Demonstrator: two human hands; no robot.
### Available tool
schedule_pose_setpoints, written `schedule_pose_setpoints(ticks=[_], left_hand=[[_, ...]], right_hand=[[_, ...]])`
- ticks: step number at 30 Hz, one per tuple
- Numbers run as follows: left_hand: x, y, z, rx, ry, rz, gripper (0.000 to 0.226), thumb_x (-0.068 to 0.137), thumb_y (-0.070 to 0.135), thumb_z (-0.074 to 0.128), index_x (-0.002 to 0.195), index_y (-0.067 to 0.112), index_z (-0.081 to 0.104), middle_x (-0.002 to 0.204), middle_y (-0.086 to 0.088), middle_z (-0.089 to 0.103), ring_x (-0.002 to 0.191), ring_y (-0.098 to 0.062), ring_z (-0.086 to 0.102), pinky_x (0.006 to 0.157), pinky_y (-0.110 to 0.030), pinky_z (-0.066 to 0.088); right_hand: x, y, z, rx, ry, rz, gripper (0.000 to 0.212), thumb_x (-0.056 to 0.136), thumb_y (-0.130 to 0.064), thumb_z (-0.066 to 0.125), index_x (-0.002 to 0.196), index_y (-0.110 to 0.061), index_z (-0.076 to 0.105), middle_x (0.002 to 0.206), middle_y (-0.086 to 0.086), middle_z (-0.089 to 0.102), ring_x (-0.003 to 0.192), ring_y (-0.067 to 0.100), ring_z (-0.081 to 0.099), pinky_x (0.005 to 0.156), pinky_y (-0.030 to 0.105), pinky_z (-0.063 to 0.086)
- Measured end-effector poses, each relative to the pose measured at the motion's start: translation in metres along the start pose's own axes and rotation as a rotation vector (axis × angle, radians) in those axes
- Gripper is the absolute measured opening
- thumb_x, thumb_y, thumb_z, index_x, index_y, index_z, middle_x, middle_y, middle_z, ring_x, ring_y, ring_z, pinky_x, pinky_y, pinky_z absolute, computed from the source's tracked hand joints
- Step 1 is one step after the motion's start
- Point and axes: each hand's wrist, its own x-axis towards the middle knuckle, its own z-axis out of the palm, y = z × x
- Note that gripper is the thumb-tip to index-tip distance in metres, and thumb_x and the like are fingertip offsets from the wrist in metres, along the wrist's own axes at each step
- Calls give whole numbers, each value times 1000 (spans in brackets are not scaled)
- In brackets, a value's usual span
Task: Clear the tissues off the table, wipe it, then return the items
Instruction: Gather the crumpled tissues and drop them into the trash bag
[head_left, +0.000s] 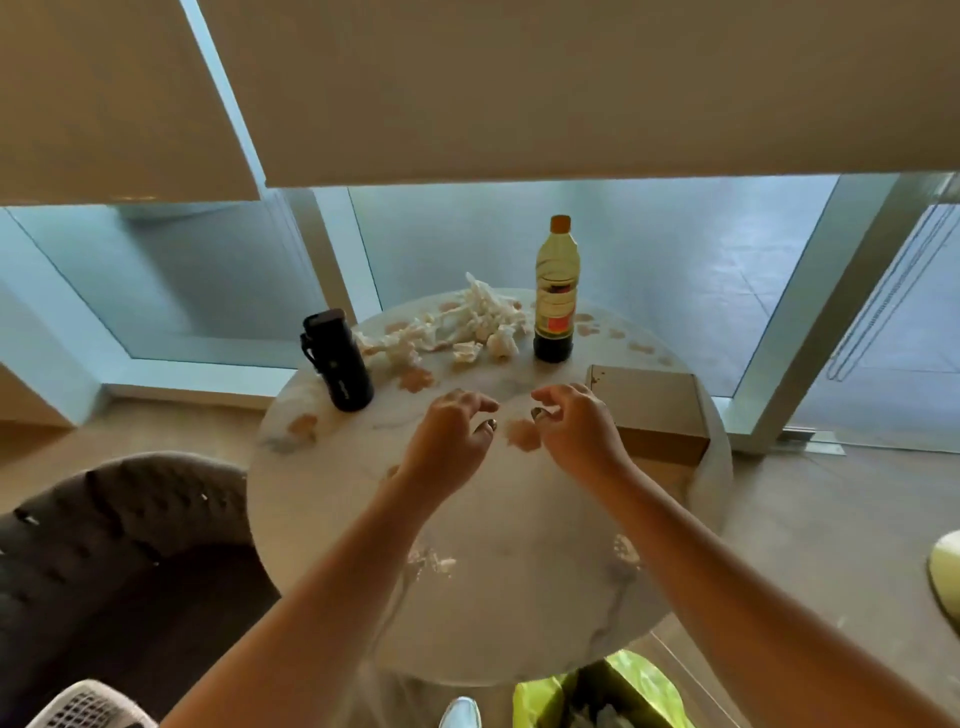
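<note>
A round white marble table (322, 499) fills the middle of the view. Crumpled white tissues (467, 325) lie in a heap at its far side. Brownish stains (522, 434) dot the tabletop. A black flask (340, 361) stands at the far left, a tall bottle (555, 296) with a yellow top and dark bottom at the far right, and a cardboard box (654, 410) on the right edge. My left hand (449, 439) and my right hand (579, 431) hover over the table's middle, fingers curled and apart, holding nothing.
A dark tufted chair (109, 561) sits to the left. A bin with a yellow-green bag (597, 696) stands under the near edge. A white basket (88, 709) is at bottom left. Glass windows with blinds rise behind the table.
</note>
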Motion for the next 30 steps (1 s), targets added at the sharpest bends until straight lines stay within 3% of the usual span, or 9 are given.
schedule_pose_setpoints(ticks=[7, 10, 14, 20, 25, 30], left_hand=[[105, -82, -8, 46, -72, -40, 27, 86, 13, 60, 112, 11, 62, 116, -11, 60, 106, -25, 57, 94, -34, 45], [156, -116, -2, 56, -141, -27, 27, 87, 9, 58, 114, 7, 61, 118, -13, 58, 108, -26, 56, 92, -22, 40], [218, -161, 23, 102, -216, 19, 32, 86, 7, 55, 117, 9, 59, 123, -11, 57, 114, -24, 53, 95, -23, 37], [278, -213, 80, 112, -368, 52, 40, 85, 6, 49, 124, 14, 55, 127, -4, 51, 118, -22, 47, 99, -30, 39], [305, -233, 117, 97, -420, 116, 36, 86, 16, 56, 122, 16, 57, 115, -6, 53, 113, -24, 46, 98, -34, 40], [314, -238, 137, -4, -392, 143, 29, 82, 2, 56, 109, 7, 64, 100, -15, 54, 98, -32, 51, 88, -35, 44]], right_hand=[[110, 3, 57, -110, -63, 35, 32, 89, -9, 51, 121, -7, 57, 121, 9, 52, 108, 24, 53, 90, 25, 43], [159, 16, 86, -179, -107, 84, 32, 88, -11, 53, 119, -6, 57, 119, 13, 53, 109, 26, 53, 93, 27, 43], [216, 40, 125, -260, -154, 151, 33, 88, -16, 55, 120, -8, 57, 120, 12, 55, 109, 24, 54, 93, 23, 39], [269, 80, 179, -284, -210, 247, 46, 86, -16, 56, 132, -16, 49, 131, 8, 46, 120, 25, 45, 103, 34, 39], [298, 104, 203, -291, -165, 265, 40, 85, -8, 52, 123, -16, 54, 124, 8, 46, 115, 29, 41, 100, 32, 37], [311, 117, 207, -302, -119, 276, 30, 87, -4, 49, 115, -9, 57, 116, 13, 49, 110, 30, 41, 96, 33, 37]])
